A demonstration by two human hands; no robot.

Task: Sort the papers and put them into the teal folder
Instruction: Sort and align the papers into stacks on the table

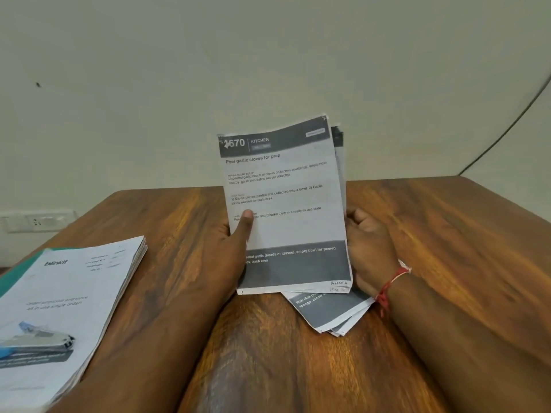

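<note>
On the wooden surface, a paper stack lies left on the teal folder. Both hands, left hand and right hand, hold the papers upright at the middle, fingers closed on their side edges.

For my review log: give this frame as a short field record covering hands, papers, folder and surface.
left hand: grips the held sheets, thumb on the front page
right hand: behind the sheets' right edge, red thread on the wrist
front page: headed "670 KITCHEN"
second pile: flat at left, "blinkit" sheet on top
teal folder: edge showing under that pile
surface: wooden table
</note>
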